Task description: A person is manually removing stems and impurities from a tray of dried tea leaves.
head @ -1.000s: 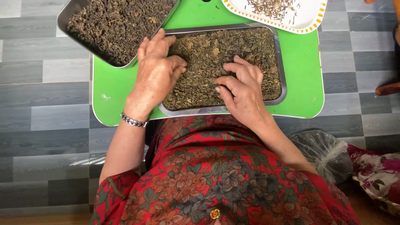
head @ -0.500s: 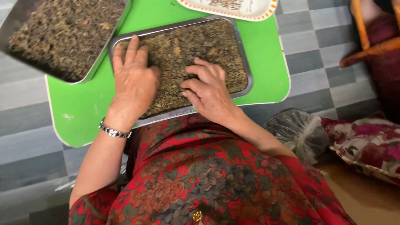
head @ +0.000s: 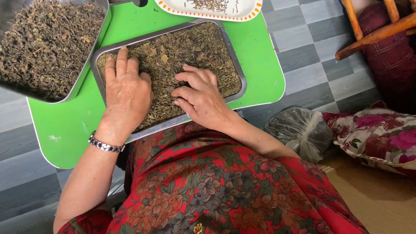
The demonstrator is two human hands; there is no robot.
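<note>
**Two hands in a tray of dried leaves on a green table**

A low green table (head: 260, 60) stood on a floor of grey tiles (head: 316, 47). On it lay a metal tray (head: 236, 65) filled with dried leaves (head: 190, 47). The left hand (head: 125, 93) rested flat and open on the leaves, fingers spread, holding nothing. The right hand (head: 199, 97) lay just beside it, fingers loosely curled on the leaves; I could not tell whether it pinched any. A second tray (head: 93, 65) of leaves overlapped the table's left edge, and a white dish (head: 242, 13) with an orange rim sat at the top. A plastic bag (head: 299, 130) and a floral cushion (head: 377, 134) lay at the right, below wooden chair legs (head: 372, 34).
</note>
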